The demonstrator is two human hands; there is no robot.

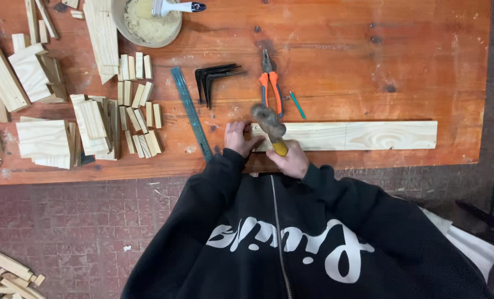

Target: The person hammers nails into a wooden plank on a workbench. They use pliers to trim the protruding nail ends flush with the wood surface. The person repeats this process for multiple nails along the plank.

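The right hand (291, 159) grips a hammer (269, 124) raised over the near end of the long plank (363, 135); the left hand (238, 137) pinches something too small to tell there. This looks like nailing, calling for a steady strike. Pliers (270, 83) lie just beyond the plank.

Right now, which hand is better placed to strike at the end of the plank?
Right hand: it grips the hammer raised over the plank. Left hand rests at the plank's end.

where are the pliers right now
In the head view the pliers lie on the table just beyond the hammer, between the black brackets to their left and a green pencil to their right.
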